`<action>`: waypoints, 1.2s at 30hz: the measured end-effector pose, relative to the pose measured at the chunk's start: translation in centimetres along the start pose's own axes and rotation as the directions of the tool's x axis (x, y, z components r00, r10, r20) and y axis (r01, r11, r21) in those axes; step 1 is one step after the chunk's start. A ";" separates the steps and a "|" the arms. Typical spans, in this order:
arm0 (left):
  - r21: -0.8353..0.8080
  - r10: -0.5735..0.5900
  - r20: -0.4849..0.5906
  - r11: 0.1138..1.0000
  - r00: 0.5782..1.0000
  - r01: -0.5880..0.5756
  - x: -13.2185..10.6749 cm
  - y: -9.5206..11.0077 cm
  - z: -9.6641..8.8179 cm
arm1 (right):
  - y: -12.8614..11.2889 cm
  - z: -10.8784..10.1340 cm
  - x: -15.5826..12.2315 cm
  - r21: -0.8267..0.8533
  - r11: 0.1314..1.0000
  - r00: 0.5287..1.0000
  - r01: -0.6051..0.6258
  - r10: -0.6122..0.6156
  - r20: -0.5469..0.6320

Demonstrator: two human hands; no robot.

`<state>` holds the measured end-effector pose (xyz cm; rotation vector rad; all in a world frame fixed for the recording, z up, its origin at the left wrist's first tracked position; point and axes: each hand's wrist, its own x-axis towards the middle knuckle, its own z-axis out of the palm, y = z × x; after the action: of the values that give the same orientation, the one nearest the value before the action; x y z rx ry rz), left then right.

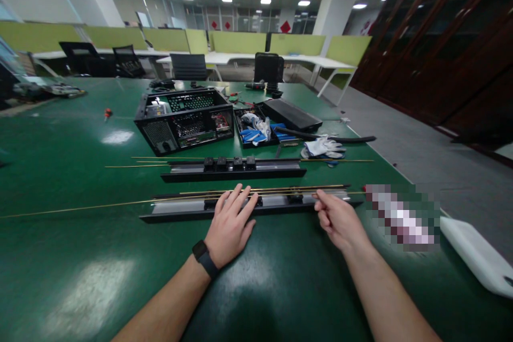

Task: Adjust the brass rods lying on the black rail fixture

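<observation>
A long black rail (176, 212) with black clips and thin brass rods (80, 207) laid along it lies across the green table (80, 256) in front of me. My left hand (231, 223), with a black watch on the wrist, rests flat on the rail's middle with fingers spread. My right hand (335, 216) is at the rail's right part, fingers curled in a pinch at a rod or the rail edge; what it grips I cannot make out. A second black rail (276, 171) with several clips lies parallel, farther back.
An open black computer case (184, 117) stands behind the rails. Beside it are a black tray with blue-white gloves (256, 129), a black box (292, 113) and more gloves (323, 147). A white object (476, 256) lies at the right table edge. Office desks and chairs stand behind.
</observation>
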<state>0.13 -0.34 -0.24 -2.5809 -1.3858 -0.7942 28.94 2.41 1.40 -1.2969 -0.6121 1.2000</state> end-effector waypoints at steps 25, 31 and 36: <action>0.004 -0.009 0.012 1.000 1.000 0.009 0.0 0.1 0.0 | -0.4 -0.3 0.3 0.053 0.998 0.991 0.042 -0.035 -0.127; 0.011 -0.012 0.010 1.000 1.000 0.012 0.1 0.1 0.0 | 0.2 0.3 -0.2 -0.006 1.000 0.999 0.018 -0.018 -0.033; 0.002 -0.012 0.010 1.000 1.000 0.012 0.1 0.0 0.0 | -0.2 -0.3 0.4 0.079 0.995 0.980 0.067 -0.051 -0.192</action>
<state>0.18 -0.30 -0.20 -2.5813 -1.4053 -0.7817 29.41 2.67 1.41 -1.2946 -0.4529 1.0288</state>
